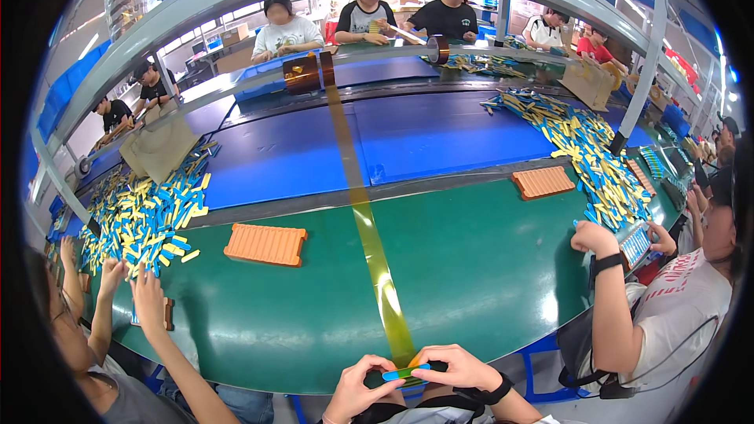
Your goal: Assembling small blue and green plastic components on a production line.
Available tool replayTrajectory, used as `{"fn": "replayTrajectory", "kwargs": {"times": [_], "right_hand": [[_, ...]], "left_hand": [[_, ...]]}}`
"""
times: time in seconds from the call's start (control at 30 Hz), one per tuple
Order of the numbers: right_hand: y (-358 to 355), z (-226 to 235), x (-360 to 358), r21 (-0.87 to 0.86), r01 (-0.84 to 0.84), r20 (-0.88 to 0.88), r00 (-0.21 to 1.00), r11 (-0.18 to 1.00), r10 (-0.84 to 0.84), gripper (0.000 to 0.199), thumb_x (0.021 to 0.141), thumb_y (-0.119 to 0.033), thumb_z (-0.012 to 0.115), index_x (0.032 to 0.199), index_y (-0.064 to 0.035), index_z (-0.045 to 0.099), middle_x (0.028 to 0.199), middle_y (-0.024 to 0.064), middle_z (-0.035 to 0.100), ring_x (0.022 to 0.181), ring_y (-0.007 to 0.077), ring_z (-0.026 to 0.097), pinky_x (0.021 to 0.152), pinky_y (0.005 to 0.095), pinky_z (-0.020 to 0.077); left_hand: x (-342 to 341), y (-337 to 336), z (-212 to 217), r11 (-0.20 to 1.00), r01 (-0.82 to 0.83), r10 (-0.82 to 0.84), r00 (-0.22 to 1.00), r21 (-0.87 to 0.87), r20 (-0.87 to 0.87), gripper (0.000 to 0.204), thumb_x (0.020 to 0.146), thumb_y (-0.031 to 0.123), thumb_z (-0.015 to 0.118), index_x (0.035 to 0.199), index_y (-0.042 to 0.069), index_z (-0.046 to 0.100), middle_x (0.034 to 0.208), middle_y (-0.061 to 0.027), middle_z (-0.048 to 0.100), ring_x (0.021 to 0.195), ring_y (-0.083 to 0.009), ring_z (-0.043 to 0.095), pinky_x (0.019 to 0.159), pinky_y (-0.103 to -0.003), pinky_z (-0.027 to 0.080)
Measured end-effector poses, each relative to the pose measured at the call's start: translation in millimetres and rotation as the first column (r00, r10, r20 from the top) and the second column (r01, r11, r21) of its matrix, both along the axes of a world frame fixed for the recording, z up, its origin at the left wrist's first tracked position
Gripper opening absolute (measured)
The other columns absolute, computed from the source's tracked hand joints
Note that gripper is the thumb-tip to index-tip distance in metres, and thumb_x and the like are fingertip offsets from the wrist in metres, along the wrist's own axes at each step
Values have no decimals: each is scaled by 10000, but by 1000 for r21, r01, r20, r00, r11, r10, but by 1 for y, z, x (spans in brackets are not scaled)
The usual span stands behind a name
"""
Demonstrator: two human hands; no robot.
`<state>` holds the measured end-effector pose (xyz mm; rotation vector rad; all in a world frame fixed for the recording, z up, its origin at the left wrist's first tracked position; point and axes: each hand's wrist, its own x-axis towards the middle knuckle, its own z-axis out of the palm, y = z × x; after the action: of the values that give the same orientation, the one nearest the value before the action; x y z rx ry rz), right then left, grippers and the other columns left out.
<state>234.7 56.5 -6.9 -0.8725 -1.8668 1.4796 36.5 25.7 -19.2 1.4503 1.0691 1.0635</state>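
At the near edge of the green table, my left hand (pixel 361 385) and my right hand (pixel 457 369) are both closed in a pinch. Between them they hold a small flat blue strip (pixel 405 373) by its two ends. A long, shiny, see-through amber tape (pixel 369 243) runs down the table to this strip, and its near end meets my fingers. Beside the strip shows an orange bit (pixel 416 360), too small to make out. A dark band circles my right wrist.
Amber tape rolls (pixel 302 77) hang on a bar across the table. Orange ribbed trays (pixel 265 245) (pixel 543 183) lie on the green surface (pixel 314 314). Heaps of blue and yellow strips (pixel 149 216) (pixel 585 149) stand left and right. Co-workers (pixel 628 298) sit close on both sides.
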Motion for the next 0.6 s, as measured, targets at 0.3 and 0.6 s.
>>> {"fn": "replayTrajectory", "kwargs": {"times": [0.3,0.6], "right_hand": [[1,-2,1,16,-5,-42,999,1000,6,116,776,-104,600,776,5,560,770,81,575,693,182,548,626,268,413],[1,2,2,-5,-15,-22,1000,1000,15,125,775,-117,602,774,1,562,780,79,578,710,188,559,638,273,418]], "left_hand": [[1,0,2,999,-4,3,1000,37,14,269,633,-17,713,821,-24,520,822,-111,587,790,-162,568,730,-276,450],[3,0,3,999,-21,20,999,35,36,244,619,-21,719,781,-14,537,812,-127,595,801,-194,576,733,-294,447]]}}
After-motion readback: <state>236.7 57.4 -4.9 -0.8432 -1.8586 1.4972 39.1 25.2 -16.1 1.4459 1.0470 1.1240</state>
